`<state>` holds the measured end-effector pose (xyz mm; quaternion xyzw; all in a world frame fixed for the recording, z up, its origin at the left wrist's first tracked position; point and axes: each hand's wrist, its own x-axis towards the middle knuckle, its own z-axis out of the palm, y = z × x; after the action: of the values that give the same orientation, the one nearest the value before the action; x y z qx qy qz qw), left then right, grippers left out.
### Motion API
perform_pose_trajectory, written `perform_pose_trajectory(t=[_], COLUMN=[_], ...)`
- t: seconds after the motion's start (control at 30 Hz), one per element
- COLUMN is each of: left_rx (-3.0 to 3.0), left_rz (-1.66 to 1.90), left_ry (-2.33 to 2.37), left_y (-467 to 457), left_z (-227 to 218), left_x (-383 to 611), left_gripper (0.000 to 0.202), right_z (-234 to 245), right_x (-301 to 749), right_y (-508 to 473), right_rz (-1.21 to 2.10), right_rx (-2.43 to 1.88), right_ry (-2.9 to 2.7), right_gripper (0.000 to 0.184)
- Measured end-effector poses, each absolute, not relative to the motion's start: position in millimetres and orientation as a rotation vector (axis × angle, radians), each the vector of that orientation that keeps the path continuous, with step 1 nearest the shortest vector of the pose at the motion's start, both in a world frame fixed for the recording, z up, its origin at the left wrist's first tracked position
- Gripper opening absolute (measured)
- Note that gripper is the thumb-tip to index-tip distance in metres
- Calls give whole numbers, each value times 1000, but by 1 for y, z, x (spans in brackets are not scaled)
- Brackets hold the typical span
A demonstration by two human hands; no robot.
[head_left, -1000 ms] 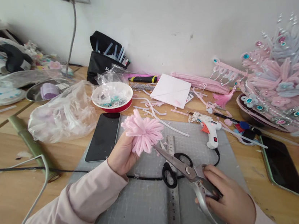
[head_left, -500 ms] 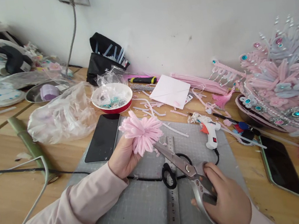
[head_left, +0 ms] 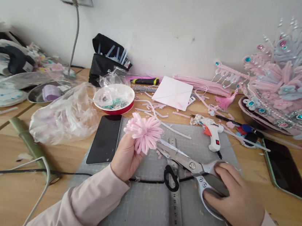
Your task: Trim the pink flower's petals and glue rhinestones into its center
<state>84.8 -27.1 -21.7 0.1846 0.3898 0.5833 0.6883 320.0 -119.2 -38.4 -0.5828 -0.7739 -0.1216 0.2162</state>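
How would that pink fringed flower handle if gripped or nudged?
Probably light: the left hand holds the pink flower up by its base alone. Its thin strips splay outward, so they likely bend or crush under a firm squeeze. The ragged fringe should keep it from rolling far.

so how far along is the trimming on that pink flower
Done: the pink flower is already a full fringed bloom, and cut scraps lie on the mat. In hand: the left hand holds it while the right hand sets the scissors at its lower edge. Left: likely a few snips round the uneven fringe.
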Motion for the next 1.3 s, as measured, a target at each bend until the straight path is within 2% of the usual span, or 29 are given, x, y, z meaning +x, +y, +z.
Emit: perform_pose_trajectory(t=[0.17, 0.37, 0.53, 0.77, 0.83, 0.93, 1.03, 1.17, 1.3], left_rx=[385, 329, 385, 496, 517, 538, 543, 535, 531], left_rz=[1367, 1375, 1216, 1131, 1142, 1168, 1212, 1283, 1333], left_ry=[859, 827, 778, 750, 779, 831, 862, 857, 821], left_y=[-21, -20, -28, -31, -31, -30, -29, -29, -29], left_z=[-22, -20, -16, -17, -17, -17, -17, -17, -18], left_x=[81, 79, 83, 84, 84, 84, 84, 84, 84], left_gripper=[32, 25, 23, 23, 22, 16, 13, 17, 18], right_z=[-38, -41, -40, -45, -42, -30, -16, -16, -31], right_x=[325, 328, 322, 326, 325, 321, 317, 317, 319], right_y=[-117, -116, -117, -121, -121, -120, -119, -127, -140], right_rz=[-338, -102, -184, -190, -8, 551, 1120, 1526, 1964], right_rx=[-1634, -1586, -1589, -1590, -1611, -1618, -1567, -1438, -1193], right_ry=[-2150, -2202, -2173, -2110, -2065, -2027, -1975, -1747, -1243], right_gripper=[28, 27, 21, 22, 21, 17, 32, 52, 62])
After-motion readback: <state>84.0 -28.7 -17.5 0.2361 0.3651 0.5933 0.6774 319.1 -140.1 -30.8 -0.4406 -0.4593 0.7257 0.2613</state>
